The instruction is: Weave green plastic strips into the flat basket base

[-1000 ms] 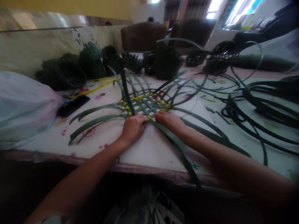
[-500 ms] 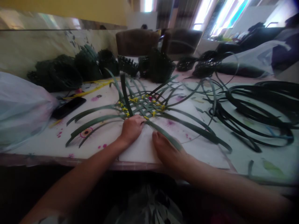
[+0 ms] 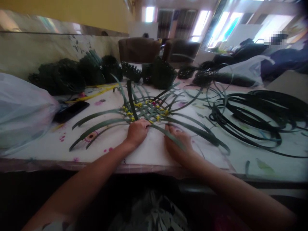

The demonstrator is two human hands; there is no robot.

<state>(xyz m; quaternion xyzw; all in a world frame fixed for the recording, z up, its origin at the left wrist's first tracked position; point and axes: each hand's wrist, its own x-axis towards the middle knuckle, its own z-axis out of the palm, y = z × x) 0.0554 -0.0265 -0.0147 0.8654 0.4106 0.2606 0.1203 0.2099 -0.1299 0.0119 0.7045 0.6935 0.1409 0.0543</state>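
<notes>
Okay, left side first: a plastic bag (image 3: pixel 24 110) fills the left edge of the frame, dark phone (image 3: pixel 71 111) just right of it, and a few green side strips (image 3: pixel 98 123) arc out toward left of centre, pointing away from you. Next, your left hand (image 3: pixel 138 133), just below mid-frame: fingers narrow, closed on the near edge of the woven green piece (image 3: pixel 148 112), with an upright strip (image 3: pixel 130 99) rising above your knuckles and a yellow tie (image 3: pixel 151 122) just beside your fingertips. The woven piece sits at frame centre, directly up-frame from those fingertips and touching them, so your left is the nearer hand. Key relation: the loose near strip (image 3: pixel 172 136) starts right at your left fingertips, its long axis slanting toward the lower right, away from the weave. It crosses the gap between your hands and passes over your right hand (image 3: pixel 179 144), right of centre, a bit lower than the weave. Your right fingertips aim up-frame, apart from your left ones; fingers look partly bent, but you can't tell here whether they grip that strip or just lie under it. More strips fan rightward above that hand, and dark strip coils (image 3: pixel 271 112) lie at the right of the frame, well apart from both hands.
</notes>
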